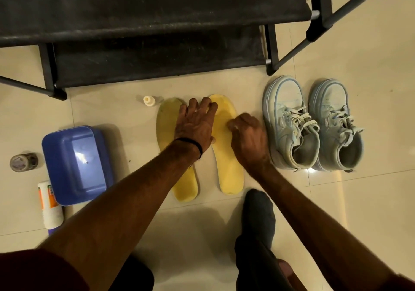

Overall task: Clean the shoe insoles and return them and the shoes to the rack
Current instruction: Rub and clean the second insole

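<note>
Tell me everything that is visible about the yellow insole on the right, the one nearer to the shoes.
The right yellow insole lies flat on the tiled floor, toe toward the rack, heel toward the person. It looks like soft foam, pale yellow, with a darker patch near the toe. It lies beside the left insole, apart from it. The left hand rests spread over its toe part, and the right hand, fingers curled, is on its right edge. The light blue shoes stand to its right.

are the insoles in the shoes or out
Out. Both yellow insoles lie flat on the floor, left of the shoes.
</note>
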